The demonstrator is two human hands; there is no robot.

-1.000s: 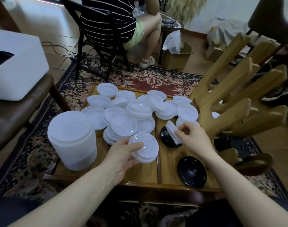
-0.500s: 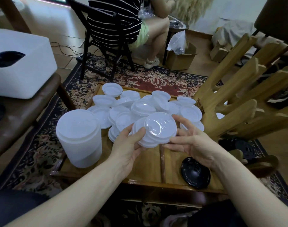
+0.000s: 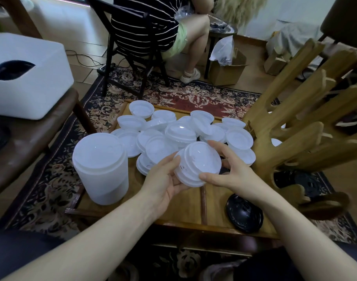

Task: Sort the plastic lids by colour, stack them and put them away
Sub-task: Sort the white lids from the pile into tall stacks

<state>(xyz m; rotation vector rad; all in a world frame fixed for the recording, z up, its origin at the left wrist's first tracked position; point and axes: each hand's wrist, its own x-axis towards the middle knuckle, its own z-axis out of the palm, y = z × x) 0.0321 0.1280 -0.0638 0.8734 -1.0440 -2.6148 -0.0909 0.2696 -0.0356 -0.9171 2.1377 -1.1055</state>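
A tall stack of white lids (image 3: 100,169) stands upright near the tabletop's (image 3: 185,205) left edge. Loose translucent white lids (image 3: 173,132) lie scattered across the far half, most flat, a few tilted. Above the middle, the left hand (image 3: 163,179) and right hand (image 3: 232,175) both have their grip curled round a short stack of white lids (image 3: 197,165), domed top tilted up and to the right. A black lid (image 3: 244,213) lies flat near the front right corner.

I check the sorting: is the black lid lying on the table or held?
On the table: the black lid lies alone near its front edge; no hand touches it.
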